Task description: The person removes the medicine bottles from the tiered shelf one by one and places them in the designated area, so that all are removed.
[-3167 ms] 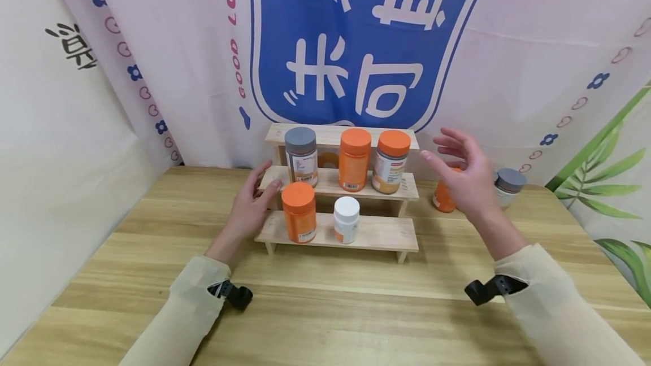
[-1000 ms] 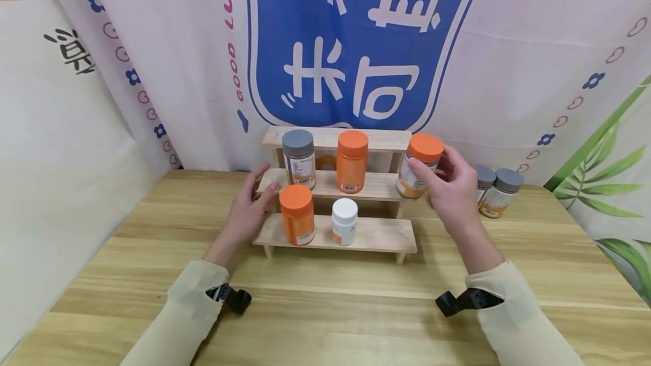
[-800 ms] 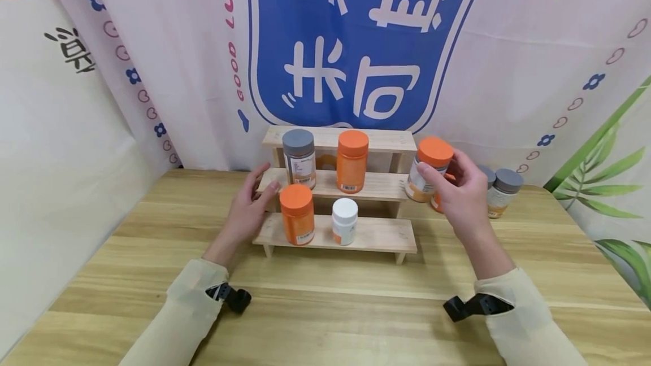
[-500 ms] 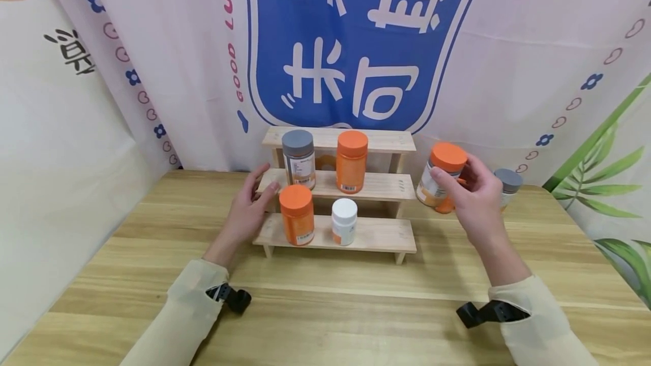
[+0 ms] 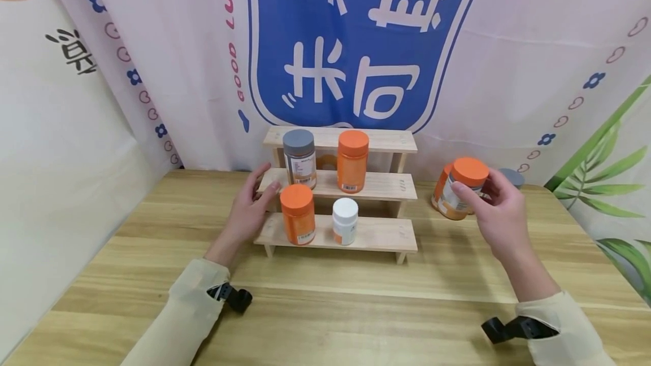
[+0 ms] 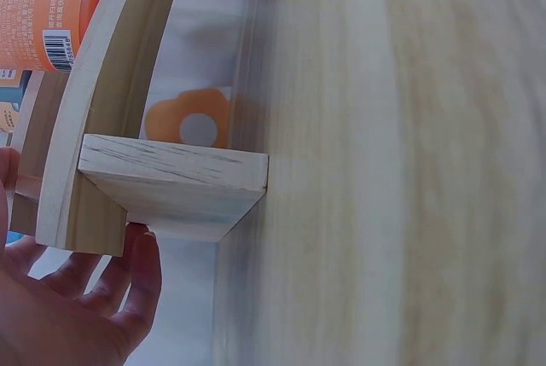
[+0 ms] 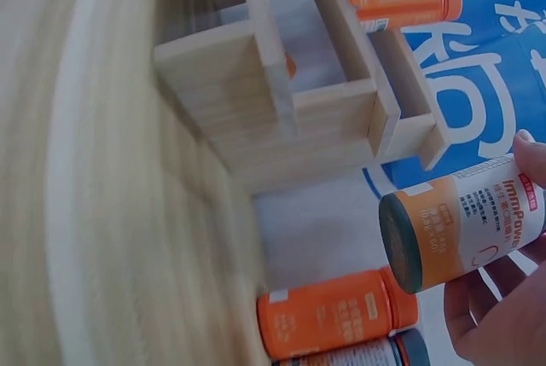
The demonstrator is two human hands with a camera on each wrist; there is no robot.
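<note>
My right hand (image 5: 500,216) grips a pill jar (image 5: 460,188) with an orange lid and a white and orange label, thumb in front and fingers behind. In the right wrist view this jar (image 7: 461,225) hangs tilted above the table, its dark base showing. My left hand (image 5: 249,208) holds the left end of a three-step wooden rack (image 5: 386,184), thumb and fingers about the middle step. On that step stand a grey-lidded jar (image 5: 300,160) and an orange jar (image 5: 352,162). The lowest step bears an orange jar (image 5: 298,216) and a small white bottle (image 5: 345,222).
Right of the rack, an orange jar (image 7: 328,310) and a grey-lidded jar (image 5: 512,177) stand on the table (image 5: 330,309), partly hidden by my right hand and its jar. A printed cloth (image 5: 508,72) hangs close behind the rack.
My right hand has taken the orange-lidded pill jar off the middle step's right end and carried it rightward, before the jars on the table. My left hand has stayed at the rack.
</note>
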